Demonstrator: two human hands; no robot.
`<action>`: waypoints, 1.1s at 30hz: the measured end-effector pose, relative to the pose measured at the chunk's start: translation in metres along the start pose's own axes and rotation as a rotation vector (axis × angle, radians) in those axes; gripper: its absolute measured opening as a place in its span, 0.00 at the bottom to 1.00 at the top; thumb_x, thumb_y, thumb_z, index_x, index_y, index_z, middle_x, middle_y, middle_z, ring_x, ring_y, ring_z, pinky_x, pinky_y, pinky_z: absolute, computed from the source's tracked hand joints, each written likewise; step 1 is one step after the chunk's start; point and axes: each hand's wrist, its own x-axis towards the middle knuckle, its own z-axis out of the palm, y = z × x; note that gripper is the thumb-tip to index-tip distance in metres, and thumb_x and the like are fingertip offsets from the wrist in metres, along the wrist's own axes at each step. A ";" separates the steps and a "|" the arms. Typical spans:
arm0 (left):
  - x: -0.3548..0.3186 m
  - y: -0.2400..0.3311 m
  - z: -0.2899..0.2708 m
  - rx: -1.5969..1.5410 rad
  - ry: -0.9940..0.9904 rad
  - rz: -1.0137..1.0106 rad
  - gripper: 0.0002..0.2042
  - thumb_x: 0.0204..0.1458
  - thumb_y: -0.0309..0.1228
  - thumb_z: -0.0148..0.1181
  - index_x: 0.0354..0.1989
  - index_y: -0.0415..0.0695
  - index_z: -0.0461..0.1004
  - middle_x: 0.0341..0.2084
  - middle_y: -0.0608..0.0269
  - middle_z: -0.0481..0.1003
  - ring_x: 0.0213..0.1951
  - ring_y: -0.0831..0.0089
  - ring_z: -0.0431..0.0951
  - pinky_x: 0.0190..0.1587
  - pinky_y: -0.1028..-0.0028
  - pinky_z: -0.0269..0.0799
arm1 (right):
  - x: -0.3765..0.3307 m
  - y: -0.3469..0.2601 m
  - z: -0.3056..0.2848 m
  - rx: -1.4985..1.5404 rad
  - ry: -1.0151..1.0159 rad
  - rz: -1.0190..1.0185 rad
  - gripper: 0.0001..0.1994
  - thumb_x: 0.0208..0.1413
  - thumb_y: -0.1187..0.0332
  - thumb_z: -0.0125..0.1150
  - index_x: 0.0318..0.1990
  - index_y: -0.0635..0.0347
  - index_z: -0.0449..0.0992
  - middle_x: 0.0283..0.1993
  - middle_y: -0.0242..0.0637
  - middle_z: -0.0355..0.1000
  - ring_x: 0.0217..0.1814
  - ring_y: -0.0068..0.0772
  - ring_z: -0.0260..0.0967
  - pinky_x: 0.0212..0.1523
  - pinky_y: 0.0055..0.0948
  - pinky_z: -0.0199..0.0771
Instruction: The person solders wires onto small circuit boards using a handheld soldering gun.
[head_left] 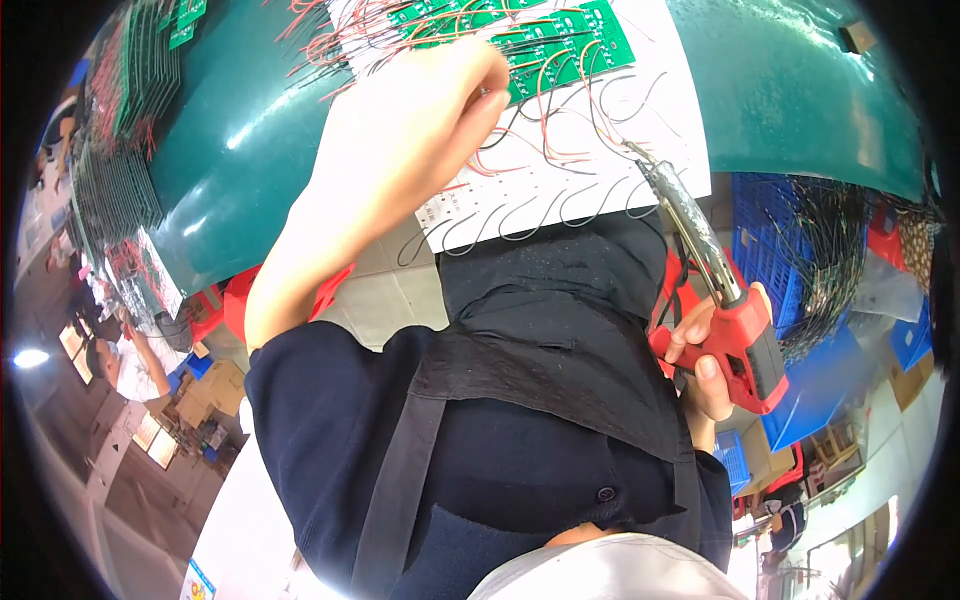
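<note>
My right hand (pixel 708 375) is wrapped around the grip of a red and black soldering gun (pixel 742 345). Its long metal barrel points up and left, the tip close to the lower right of a white sheet (pixel 655 105). On that sheet lies a panel of green circuit boards (pixel 605 40) with many red and black wires (pixel 555 140) trailing off it. My left hand (pixel 430 105) reaches over the panel's lower left edge, fingers curled together. What is between its fingertips is hidden by the hand itself.
The table has a green top (pixel 800 90). Stacked wired boards (pixel 150 70) stand at the far left. Right of my lap are a blue crate (pixel 765 250) and a bundle of dark wires (pixel 830 240). Another person (pixel 140 370) sits in the background at left.
</note>
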 end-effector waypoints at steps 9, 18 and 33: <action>-0.036 0.001 -0.008 -0.649 -0.150 -0.038 0.10 0.45 0.19 0.58 0.38 0.36 0.77 0.31 0.60 0.78 0.33 0.72 0.76 0.36 0.76 0.70 | 0.001 0.000 -0.005 -0.027 -0.108 0.074 0.43 0.45 0.62 0.66 0.64 0.67 0.44 0.35 0.50 0.71 0.30 0.38 0.70 0.30 0.32 0.73; -0.039 0.003 0.029 -0.380 -0.044 0.053 0.06 0.40 0.20 0.64 0.26 0.41 0.74 0.19 0.66 0.69 0.22 0.75 0.68 0.26 0.77 0.65 | 0.001 0.002 0.003 -0.119 -0.166 0.059 0.37 0.45 0.66 0.63 0.60 0.74 0.52 0.30 0.47 0.73 0.29 0.36 0.73 0.33 0.30 0.75; -0.034 0.007 0.037 -0.273 0.036 0.086 0.06 0.36 0.22 0.60 0.20 0.46 0.69 0.15 0.69 0.64 0.20 0.72 0.66 0.25 0.75 0.63 | 0.004 0.001 0.004 -0.246 -0.177 0.086 0.32 0.41 0.73 0.58 0.57 0.76 0.60 0.30 0.45 0.75 0.26 0.30 0.75 0.30 0.25 0.76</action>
